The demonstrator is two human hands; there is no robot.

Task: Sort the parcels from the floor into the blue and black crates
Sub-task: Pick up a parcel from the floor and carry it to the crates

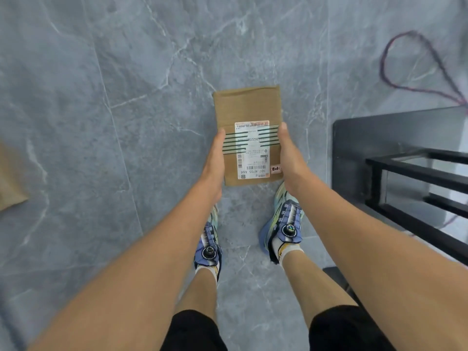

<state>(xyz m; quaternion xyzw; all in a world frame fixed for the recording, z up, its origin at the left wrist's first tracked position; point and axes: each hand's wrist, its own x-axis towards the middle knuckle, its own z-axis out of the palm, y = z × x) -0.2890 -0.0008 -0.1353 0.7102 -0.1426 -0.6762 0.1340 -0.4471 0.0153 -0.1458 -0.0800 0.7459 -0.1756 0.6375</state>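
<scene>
A flat brown cardboard parcel (247,108) with a white shipping label and dark striped tape is held up in front of me, above the grey floor. My left hand (215,162) grips its left edge and my right hand (288,160) grips its right edge, thumbs on top. A black crate (359,153) stands on the floor to the right of the parcel, close to my right forearm. No blue crate is in view.
Another brown parcel (11,178) lies at the left edge on the grey marble floor (126,97). A red and dark cable (415,72) loops across the floor at the upper right. My feet in blue shoes (286,224) stand below the held parcel.
</scene>
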